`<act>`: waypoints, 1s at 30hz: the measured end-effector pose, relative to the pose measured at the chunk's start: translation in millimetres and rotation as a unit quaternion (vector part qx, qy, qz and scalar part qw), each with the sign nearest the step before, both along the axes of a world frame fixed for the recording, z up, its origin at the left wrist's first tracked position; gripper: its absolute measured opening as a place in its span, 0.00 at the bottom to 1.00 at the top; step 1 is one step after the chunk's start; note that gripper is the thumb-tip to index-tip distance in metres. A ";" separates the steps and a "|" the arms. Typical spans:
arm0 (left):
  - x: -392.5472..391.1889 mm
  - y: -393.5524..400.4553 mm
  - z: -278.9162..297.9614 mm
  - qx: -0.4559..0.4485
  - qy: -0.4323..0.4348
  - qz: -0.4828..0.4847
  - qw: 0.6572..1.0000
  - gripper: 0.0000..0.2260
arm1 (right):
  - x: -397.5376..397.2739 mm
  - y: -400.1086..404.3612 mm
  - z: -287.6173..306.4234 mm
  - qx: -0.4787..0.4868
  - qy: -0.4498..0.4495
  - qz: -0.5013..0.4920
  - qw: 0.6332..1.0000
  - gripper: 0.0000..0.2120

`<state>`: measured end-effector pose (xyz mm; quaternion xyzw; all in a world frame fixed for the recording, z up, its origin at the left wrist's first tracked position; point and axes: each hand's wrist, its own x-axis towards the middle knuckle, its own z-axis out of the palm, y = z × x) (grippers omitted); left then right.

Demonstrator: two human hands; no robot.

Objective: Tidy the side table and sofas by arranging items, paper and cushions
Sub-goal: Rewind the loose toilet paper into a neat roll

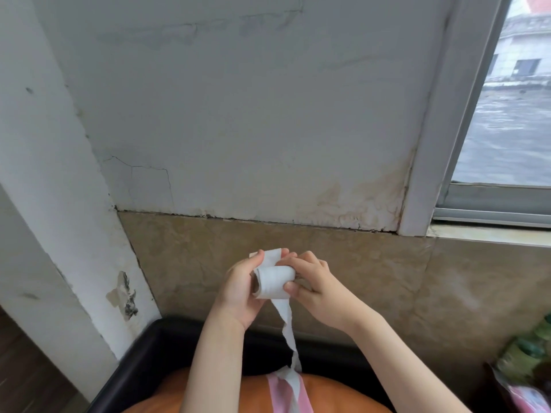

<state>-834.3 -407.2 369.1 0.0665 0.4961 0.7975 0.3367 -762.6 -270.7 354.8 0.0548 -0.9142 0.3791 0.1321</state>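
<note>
Stage: mid-task by my reading; the paper is being wound back onto its roll, and that job is not finished.
Done so far: most of the paper roll (pixel 274 282) looks wound, its outer layer lying fairly smooth and snug.
Left to do: a loose paper tail (pixel 287 329) hangs from the roll's underside down to the orange cushion (pixel 334 394); it needs winding in, and the roll then needs a place to be set down. No side table or desk shows in this view, so how tidy it is cannot be judged.
Left hand: the left hand (pixel 241 290) cups the roll's left end, fingers curled round it, and its thumb pins a flap of paper that rises over the top.
Right hand: the right hand (pixel 313 284) grips the roll's right end, thumb beneath, fingers curled over the top.
Where the roll is: held in the air between both hands, in front of the tiled lower wall (pixel 387 278) and above the black sofa back (pixel 155 350).
How the paper looks: white, thin, soft; the tail is narrow, twisted and ragged at the edges, possibly torn partway, though blur makes that uncertain.
Cushion: orange with a pink stripe, lying low in the view against the sofa; the tail's end rests on it.
</note>
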 end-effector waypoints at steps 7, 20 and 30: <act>7.6 9.4 1.4 -0.018 0.089 -0.033 0.995 0.20 | 1.8 4.0 5.9 -0.020 -0.035 -0.030 0.999 0.09; 8.9 29.6 0.8 -0.039 0.012 0.100 0.994 0.10 | -5.1 8.7 -11.1 0.155 0.179 -0.070 0.969 0.27; 22.7 58.8 -1.3 0.014 0.004 0.040 0.999 0.15 | 22.0 45.8 2.5 0.064 0.033 -0.043 0.996 0.15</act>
